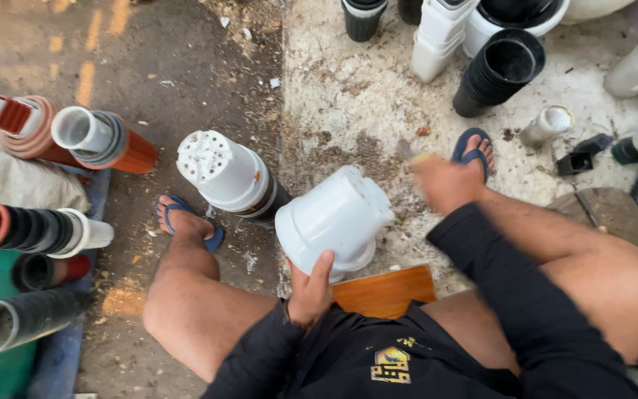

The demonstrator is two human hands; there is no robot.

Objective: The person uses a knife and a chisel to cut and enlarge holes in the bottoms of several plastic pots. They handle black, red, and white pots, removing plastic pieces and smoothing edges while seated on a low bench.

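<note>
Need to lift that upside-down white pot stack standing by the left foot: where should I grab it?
Probably the upper wall of the top white pot, just under its holed base. It stands bottom-up and tapers upward, so a hand wraps it from above. The left hand holds another white pot; the right hand is blurred.

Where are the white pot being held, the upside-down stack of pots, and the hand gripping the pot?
white pot [337, 214], head view, on its side wall.
upside-down pot stack [223, 170], head view, on the top white pot's wall.
left hand [310, 292], head view, on its back.
</note>
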